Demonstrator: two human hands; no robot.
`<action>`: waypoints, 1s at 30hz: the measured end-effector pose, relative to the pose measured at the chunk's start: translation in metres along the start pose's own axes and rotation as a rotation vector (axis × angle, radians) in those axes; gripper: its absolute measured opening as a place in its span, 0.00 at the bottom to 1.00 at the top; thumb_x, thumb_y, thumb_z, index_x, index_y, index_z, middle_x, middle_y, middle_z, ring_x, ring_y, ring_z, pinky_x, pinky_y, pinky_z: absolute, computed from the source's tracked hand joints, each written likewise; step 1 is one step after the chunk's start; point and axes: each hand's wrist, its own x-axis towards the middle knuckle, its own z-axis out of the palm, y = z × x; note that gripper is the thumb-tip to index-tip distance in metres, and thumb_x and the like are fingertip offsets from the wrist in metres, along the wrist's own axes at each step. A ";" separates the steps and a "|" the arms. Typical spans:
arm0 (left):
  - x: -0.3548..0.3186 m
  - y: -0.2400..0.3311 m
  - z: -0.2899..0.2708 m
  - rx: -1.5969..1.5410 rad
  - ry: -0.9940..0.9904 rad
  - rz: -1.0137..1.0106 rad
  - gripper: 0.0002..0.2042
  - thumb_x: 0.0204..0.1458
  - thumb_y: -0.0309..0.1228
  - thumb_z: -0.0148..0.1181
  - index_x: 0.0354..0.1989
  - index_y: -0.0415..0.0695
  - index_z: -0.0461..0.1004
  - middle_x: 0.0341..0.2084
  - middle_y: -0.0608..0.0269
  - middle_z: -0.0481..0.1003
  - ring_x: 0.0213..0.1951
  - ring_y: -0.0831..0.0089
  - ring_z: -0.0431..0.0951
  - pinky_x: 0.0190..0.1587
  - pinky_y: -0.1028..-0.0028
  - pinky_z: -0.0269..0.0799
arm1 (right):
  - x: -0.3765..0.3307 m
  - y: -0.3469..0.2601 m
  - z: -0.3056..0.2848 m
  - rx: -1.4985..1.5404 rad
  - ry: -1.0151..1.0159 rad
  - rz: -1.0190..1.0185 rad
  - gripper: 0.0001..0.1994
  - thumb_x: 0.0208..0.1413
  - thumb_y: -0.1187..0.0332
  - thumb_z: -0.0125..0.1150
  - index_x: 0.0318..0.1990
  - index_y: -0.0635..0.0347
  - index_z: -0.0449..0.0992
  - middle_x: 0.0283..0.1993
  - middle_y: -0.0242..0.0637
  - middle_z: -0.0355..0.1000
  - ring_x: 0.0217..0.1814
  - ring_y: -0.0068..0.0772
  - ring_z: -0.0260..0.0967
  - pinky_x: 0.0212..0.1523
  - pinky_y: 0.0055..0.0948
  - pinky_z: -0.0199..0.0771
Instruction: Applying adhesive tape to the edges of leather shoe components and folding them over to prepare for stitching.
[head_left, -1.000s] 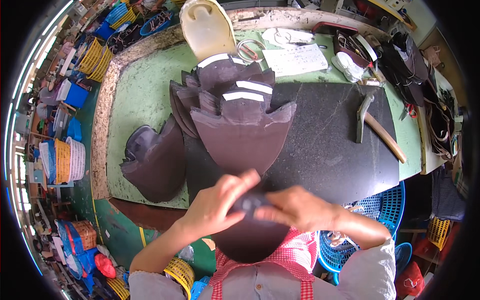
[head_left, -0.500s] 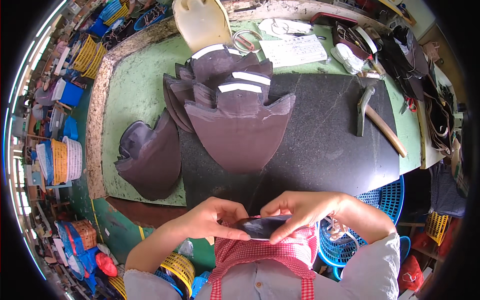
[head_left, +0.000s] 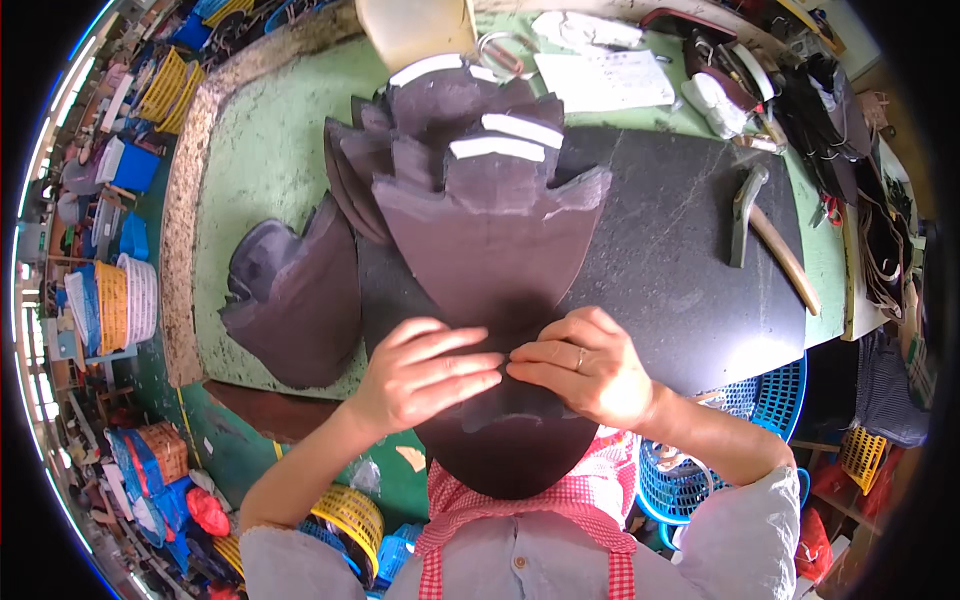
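Observation:
A dark brown shoe-upper piece [head_left: 510,455] hangs over the near edge of the work table, its rounded end toward my apron. My left hand [head_left: 420,372] lies on its upper part, fingers together and pointing right, thumb hidden. From the other side my right hand [head_left: 590,365], a ring on one finger, pinches the same part with bent fingers. The fingertips of both hands nearly meet at the middle. Just beyond lies a stack of similar brown uppers [head_left: 495,235], several with white strips along their upper edges. Another brown upper [head_left: 300,310] lies left of the stack.
A hammer [head_left: 745,215] with a wooden handle rests on the black slab [head_left: 680,260] at right. Toward the back are a paper sheet [head_left: 605,80], a cream container [head_left: 415,30] and a tool case [head_left: 715,75]. A blue basket [head_left: 780,400] stands below the table's right edge.
The dark piece, held folded low against my apron before, is now spread out with its rounded end toward me. Both hands have moved up and forward, backs uppermost.

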 end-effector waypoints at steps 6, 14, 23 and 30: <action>-0.039 0.029 -0.024 0.013 -0.225 -0.169 0.16 0.42 0.31 0.70 0.43 0.54 0.83 0.52 0.76 0.78 0.60 0.67 0.73 0.63 0.55 0.61 | -0.029 -0.017 -0.033 -0.095 -0.206 0.126 0.18 0.43 0.68 0.68 0.46 0.54 0.82 0.58 0.27 0.75 0.64 0.34 0.68 0.66 0.42 0.59; -0.009 0.033 -0.004 -0.158 0.057 -0.396 0.12 0.44 0.34 0.72 0.37 0.49 0.82 0.26 0.70 0.71 0.35 0.67 0.72 0.40 0.68 0.65 | 0.023 -0.014 -0.010 0.372 -0.167 0.393 0.08 0.47 0.66 0.73 0.31 0.54 0.79 0.28 0.26 0.74 0.34 0.33 0.70 0.40 0.33 0.64; -0.007 -0.016 -0.127 0.393 0.266 -0.704 0.23 0.50 0.23 0.64 0.57 0.41 0.72 0.53 0.54 0.73 0.57 0.57 0.71 0.62 0.63 0.64 | 0.098 0.059 -0.027 -0.340 0.375 0.294 0.14 0.44 0.71 0.70 0.38 0.59 0.71 0.36 0.42 0.69 0.42 0.48 0.69 0.43 0.43 0.71; 0.041 -0.001 -0.025 -0.010 0.190 -0.200 0.21 0.37 0.25 0.75 0.42 0.47 0.74 0.36 0.63 0.75 0.38 0.58 0.78 0.51 0.55 0.73 | 0.054 -0.002 -0.025 0.697 -0.023 0.430 0.13 0.60 0.67 0.65 0.43 0.59 0.65 0.40 0.42 0.76 0.39 0.32 0.78 0.38 0.32 0.77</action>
